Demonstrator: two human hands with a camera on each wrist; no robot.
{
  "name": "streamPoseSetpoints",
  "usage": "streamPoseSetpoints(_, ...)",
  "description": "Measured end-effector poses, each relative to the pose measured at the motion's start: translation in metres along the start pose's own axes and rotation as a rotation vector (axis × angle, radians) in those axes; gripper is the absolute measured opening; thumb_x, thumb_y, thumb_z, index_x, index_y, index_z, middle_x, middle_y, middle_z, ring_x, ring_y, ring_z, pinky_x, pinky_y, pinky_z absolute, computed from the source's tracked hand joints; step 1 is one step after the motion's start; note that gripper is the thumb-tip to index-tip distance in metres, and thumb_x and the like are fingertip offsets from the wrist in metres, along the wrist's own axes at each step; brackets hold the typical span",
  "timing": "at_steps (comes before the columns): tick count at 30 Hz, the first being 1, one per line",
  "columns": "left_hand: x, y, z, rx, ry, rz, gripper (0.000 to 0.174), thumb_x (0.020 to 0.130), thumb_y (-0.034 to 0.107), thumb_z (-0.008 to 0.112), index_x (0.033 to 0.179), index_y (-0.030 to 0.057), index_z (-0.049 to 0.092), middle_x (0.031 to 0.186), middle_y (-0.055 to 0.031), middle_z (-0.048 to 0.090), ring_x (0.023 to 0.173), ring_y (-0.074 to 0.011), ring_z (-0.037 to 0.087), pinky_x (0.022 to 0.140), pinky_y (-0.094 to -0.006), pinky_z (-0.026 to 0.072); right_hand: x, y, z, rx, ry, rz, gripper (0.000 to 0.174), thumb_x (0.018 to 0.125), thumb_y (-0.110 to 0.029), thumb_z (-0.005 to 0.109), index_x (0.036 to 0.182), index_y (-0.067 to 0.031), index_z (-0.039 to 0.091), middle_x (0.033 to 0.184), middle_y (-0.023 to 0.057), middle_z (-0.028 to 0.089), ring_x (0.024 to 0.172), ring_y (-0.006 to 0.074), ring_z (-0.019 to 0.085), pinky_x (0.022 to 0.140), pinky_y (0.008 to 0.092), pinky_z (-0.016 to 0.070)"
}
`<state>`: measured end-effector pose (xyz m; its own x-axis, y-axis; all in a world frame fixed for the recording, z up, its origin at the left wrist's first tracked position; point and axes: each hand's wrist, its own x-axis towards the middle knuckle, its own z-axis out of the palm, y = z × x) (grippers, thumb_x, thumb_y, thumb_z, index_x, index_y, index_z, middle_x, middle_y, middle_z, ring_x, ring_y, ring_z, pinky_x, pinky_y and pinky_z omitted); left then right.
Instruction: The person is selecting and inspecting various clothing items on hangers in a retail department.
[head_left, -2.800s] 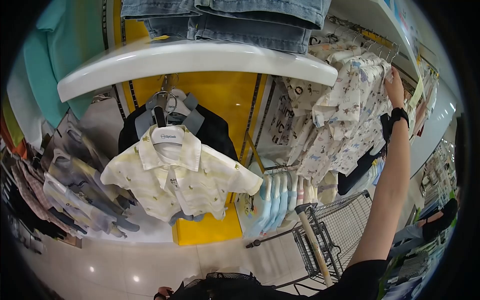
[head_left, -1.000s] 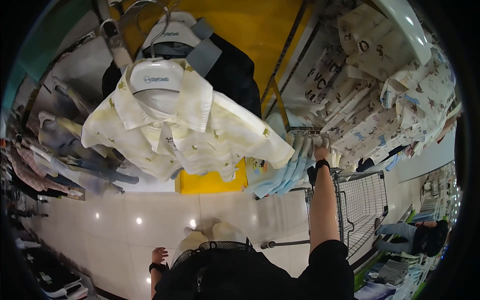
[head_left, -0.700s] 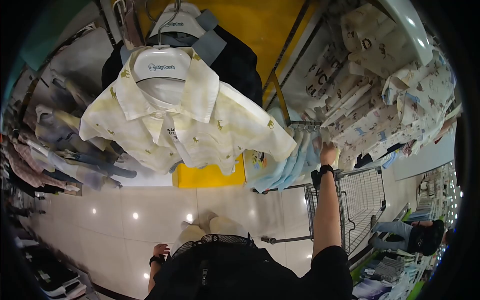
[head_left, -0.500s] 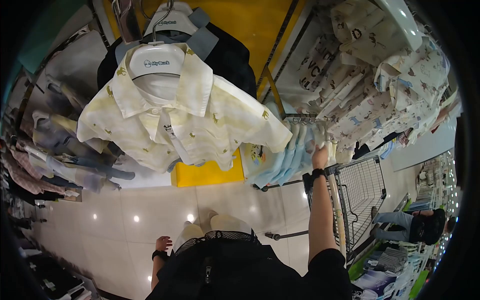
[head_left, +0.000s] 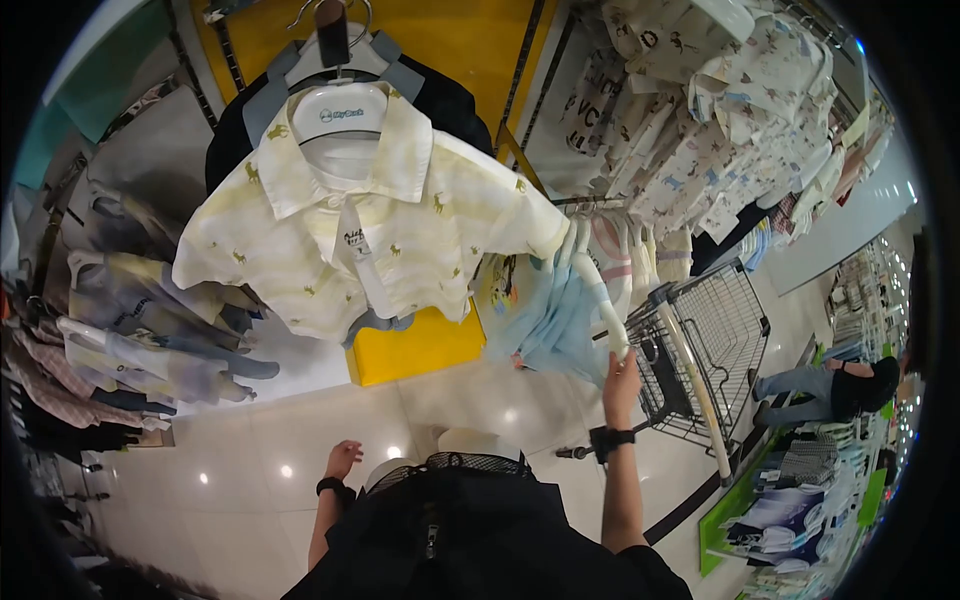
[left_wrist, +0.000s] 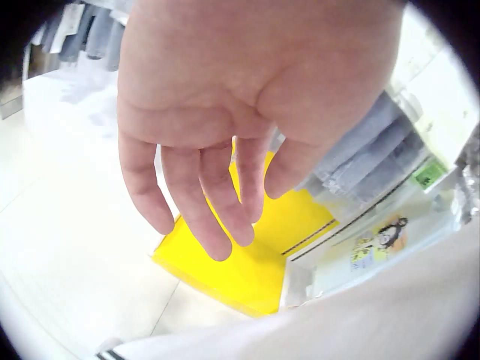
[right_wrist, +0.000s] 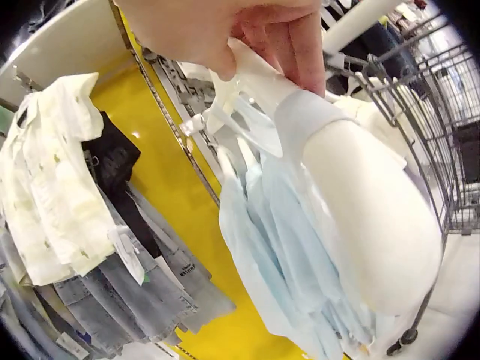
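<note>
In the head view the right hand [head_left: 621, 388] pinches the end of a white hanger [head_left: 600, 303] that bears a light blue garment [head_left: 560, 325]. The right wrist view shows the thumb and fingers of that hand [right_wrist: 251, 34] on the white hanger [right_wrist: 259, 79], with more light blue garments [right_wrist: 281, 240] hanging behind it. Low at the person's side, the left hand [head_left: 344, 459] holds nothing. Its fingers hang loosely in the left wrist view, the hand [left_wrist: 240, 97] in front of a yellow box [left_wrist: 225, 262].
A cream and yellow collared shirt [head_left: 330, 235] hangs at the centre. Printed pale shirts [head_left: 740, 120] hang at the upper right, above a wire shopping cart [head_left: 715, 320]. A person in a black top [head_left: 862, 388] stands at the far right. Tie-dyed clothes [head_left: 150, 300] hang at the left.
The right hand has moved from the printed shirts down to the light blue garments, and has drawn one hanger toward the body. The left hand stays low, a little higher in view.
</note>
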<state>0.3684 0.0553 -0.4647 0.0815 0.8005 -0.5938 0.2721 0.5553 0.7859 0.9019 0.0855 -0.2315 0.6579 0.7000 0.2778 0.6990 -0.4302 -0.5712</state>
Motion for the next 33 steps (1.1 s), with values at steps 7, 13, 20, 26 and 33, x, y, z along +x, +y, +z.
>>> streamPoseSetpoints(7, -0.008, 0.138, 0.011, 0.281, -0.120, 0.472, 0.026, 0.081, 0.016, 0.060, 0.103, 0.0011, 0.057, 0.088, -0.0090, 0.063, 0.082, -0.0165, 0.060, 0.075, -0.0293, 0.0467, -0.025, -0.054, -0.133, -0.018, 0.081, -0.268, 0.017, 0.086, -0.018, 0.054, 0.096, -0.0038, 0.053, 0.071, 0.0152, 0.055, 0.059, 0.0273, 0.053, 0.054, 0.0330, 0.0414)
streamPoseSetpoints(13, -0.033, 0.231, 0.048, 0.366, -0.236, 0.856, 0.088, 0.062, 0.024, 0.078, 0.132, 0.0015, 0.029, 0.129, -0.0155, 0.040, 0.116, -0.0292, 0.042, 0.098, -0.0367, 0.0334, -0.044, -0.162, -0.190, 0.147, -0.018, -0.576, 0.021, 0.084, -0.014, 0.055, 0.101, -0.0010, 0.053, 0.073, 0.0137, 0.057, 0.058, 0.0244, 0.056, 0.056, 0.0287, 0.0433)
streamPoseSetpoints(20, -0.063, 0.234, 0.077, 0.345, -0.386, 1.041, 0.095, 0.058, 0.023, 0.081, 0.134, 0.0024, 0.026, 0.134, -0.0157, 0.034, 0.124, -0.0292, 0.033, 0.102, -0.0357, 0.0278, -0.062, -0.273, -0.228, 0.346, -0.129, -0.722, 0.027, 0.086, -0.017, 0.054, 0.107, -0.0011, 0.055, 0.076, 0.0047, 0.059, 0.060, 0.0090, 0.054, 0.058, 0.0224, 0.0432)
streamPoseSetpoints(26, -0.077, 0.176, 0.035, 0.075, -0.526, 0.719, 0.074, 0.063, 0.019, 0.078, 0.125, 0.0007, 0.041, 0.120, -0.0115, 0.052, 0.112, -0.0232, 0.047, 0.096, -0.0327, 0.0357, -0.019, -0.327, -0.283, 0.303, -0.041, -0.908, 0.035, 0.088, -0.030, 0.052, 0.111, -0.0041, 0.056, 0.078, 0.0016, 0.060, 0.062, 0.0057, 0.055, 0.053, 0.0188, 0.0413)
streamPoseSetpoints(33, -0.109, 0.143, -0.050, -0.143, -0.179, 0.535, 0.052, 0.068, 0.016, 0.074, 0.111, -0.0047, 0.054, 0.101, -0.0090, 0.061, 0.093, -0.0149, 0.056, 0.084, -0.0284, 0.0428, 0.059, -0.394, -0.337, 0.296, 0.051, -0.970, 0.041, 0.088, -0.040, 0.050, 0.111, -0.0068, 0.056, 0.085, 0.0020, 0.060, 0.063, 0.0035, 0.051, 0.053, 0.0161, 0.0376)
